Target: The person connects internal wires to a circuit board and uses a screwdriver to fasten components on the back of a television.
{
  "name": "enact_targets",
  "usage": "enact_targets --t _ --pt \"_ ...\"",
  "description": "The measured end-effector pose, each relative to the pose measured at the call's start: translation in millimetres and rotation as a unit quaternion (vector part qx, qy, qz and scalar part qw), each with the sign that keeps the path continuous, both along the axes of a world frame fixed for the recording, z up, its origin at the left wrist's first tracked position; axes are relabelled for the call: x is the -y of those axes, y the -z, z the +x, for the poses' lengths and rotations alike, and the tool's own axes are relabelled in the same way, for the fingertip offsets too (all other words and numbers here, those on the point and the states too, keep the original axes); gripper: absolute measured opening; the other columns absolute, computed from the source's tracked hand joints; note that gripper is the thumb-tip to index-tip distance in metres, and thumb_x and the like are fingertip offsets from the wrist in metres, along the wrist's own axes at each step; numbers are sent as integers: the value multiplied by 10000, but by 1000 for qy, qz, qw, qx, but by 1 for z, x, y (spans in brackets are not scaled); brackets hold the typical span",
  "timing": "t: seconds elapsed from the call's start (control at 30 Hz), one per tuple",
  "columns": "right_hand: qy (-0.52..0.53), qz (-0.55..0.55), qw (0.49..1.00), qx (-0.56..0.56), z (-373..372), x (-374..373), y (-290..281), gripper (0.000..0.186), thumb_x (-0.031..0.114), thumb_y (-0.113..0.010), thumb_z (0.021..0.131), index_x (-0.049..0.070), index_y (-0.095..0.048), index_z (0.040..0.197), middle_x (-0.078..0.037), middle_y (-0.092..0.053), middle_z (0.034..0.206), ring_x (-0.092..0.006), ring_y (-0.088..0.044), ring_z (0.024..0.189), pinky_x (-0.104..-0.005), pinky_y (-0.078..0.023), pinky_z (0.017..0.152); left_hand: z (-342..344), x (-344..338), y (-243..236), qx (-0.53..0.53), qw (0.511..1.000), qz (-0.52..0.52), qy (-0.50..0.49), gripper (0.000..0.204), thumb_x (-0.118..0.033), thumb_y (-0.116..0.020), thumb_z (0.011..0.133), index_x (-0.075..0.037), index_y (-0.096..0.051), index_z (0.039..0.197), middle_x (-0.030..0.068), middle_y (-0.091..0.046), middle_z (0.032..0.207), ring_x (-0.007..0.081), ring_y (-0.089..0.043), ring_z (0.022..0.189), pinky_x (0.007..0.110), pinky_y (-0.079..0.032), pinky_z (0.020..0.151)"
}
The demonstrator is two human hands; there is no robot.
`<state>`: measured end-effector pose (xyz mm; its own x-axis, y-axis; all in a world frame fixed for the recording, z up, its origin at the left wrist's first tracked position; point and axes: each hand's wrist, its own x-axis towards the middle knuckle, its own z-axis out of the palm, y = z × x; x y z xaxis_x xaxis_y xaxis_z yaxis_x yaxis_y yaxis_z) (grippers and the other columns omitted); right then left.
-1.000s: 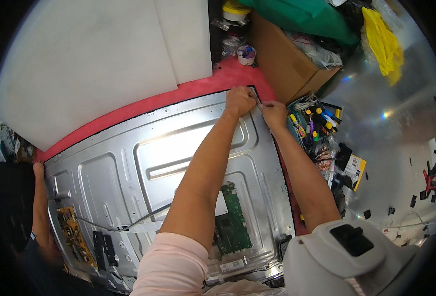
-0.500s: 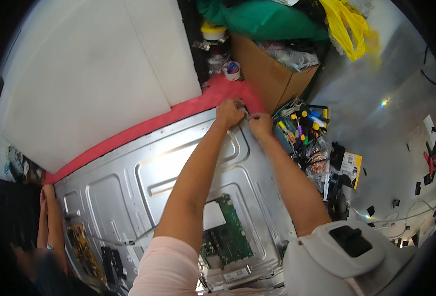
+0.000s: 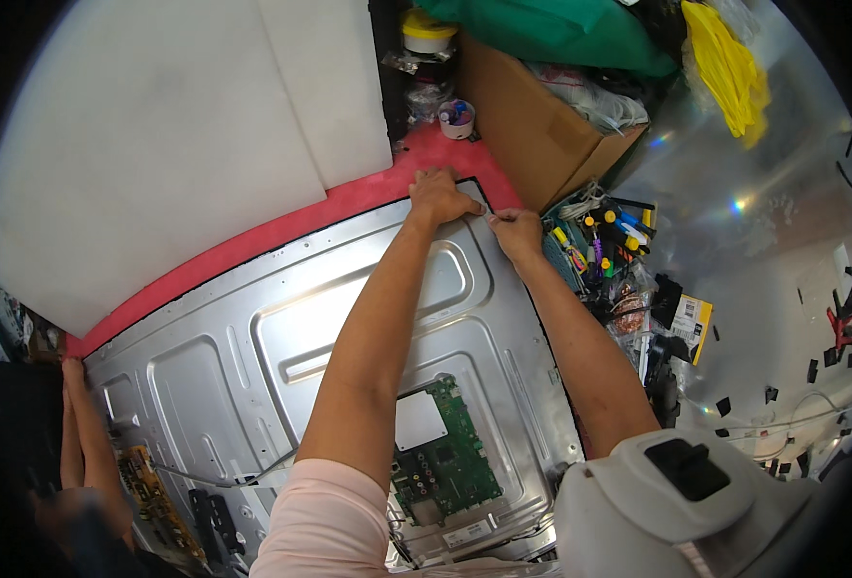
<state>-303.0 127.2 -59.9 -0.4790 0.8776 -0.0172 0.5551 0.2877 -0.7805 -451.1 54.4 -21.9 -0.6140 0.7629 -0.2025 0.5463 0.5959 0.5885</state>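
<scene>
A large silver metal television back panel [image 3: 358,231] lies flat, with a green circuit board [image 3: 459,462] mounted on it. Near its far right corner, my left hand [image 3: 440,196] rests over the far edge, fingers spread and thumb stretched toward the corner. Just right of that, my right hand [image 3: 516,233] is pinched at the panel's right edge, close to my left thumb. Whatever sits between its fingertips is too small to make out. Dark trim lines the panel's edge.
Red cloth [image 3: 435,149] shows beyond the panel. A white foam block [image 3: 185,125] stands behind it. To the right are a cardboard box [image 3: 532,125], a pile of tools [image 3: 604,241] and scattered black scraps [image 3: 723,407]. Another person's arms [image 3: 84,424] reach to the far left corner.
My left hand's fingers have gone from bunched near the corner to spread over the far edge, uncovering the corner. My right hand stays pinched at the right edge. The whole view has shifted slightly.
</scene>
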Motion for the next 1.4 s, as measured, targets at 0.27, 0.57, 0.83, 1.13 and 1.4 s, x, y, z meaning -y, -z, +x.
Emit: enact_targets --t 0.27,0.57,0.83,1.13,1.4 --pt "26 68 995 -71 1 18 4 171 115 -705 767 1 -705 895 -173 -678 827 -244 -665 754 -326 -508 710 -4 -1 0 1 1000 -18 4 860 -465 -827 501 -80 -574 1227 149 -549 1270 345 -417 1244 440 -357 1015" --pt "-63 191 975 -91 12 25 8 155 38 -613 757 -14 -673 891 -186 -607 819 -338 -601 778 -411 -480 725 0 0 -2 17 1000 -22 4 846 -427 -825 525 -104 -539 1252 118 -504 1313 324 -382 1268 437 -352 1004" --pt "-91 207 972 -69 19 33 1 284 67 -549 756 -48 -611 1008 -229 -581 947 -391 -559 927 -445 -446 851 0 2 5 -12 1000 19 13 825 -473 -809 528 -87 -573 1218 117 -555 1259 331 -426 1234 448 -350 1007" --pt "-40 129 988 -70 19 28 7 340 74 -554 713 -78 -615 1011 -234 -576 1033 -365 -561 1001 -419 -441 910 9 -1 3 -48 998 45 -11 868 -588 -805 497 -37 -622 1142 172 -584 1187 342 -492 1164 448 -367 993" --pt "-44 149 982 -105 27 31 11 320 129 -669 742 -63 -639 997 -196 -587 1038 -338 -592 934 -371 -474 863 12 0 7 -77 992 89 51 605 -431 -810 606 -193 -646 1137 120 -535 1257 332 -446 1191 458 -361 995"
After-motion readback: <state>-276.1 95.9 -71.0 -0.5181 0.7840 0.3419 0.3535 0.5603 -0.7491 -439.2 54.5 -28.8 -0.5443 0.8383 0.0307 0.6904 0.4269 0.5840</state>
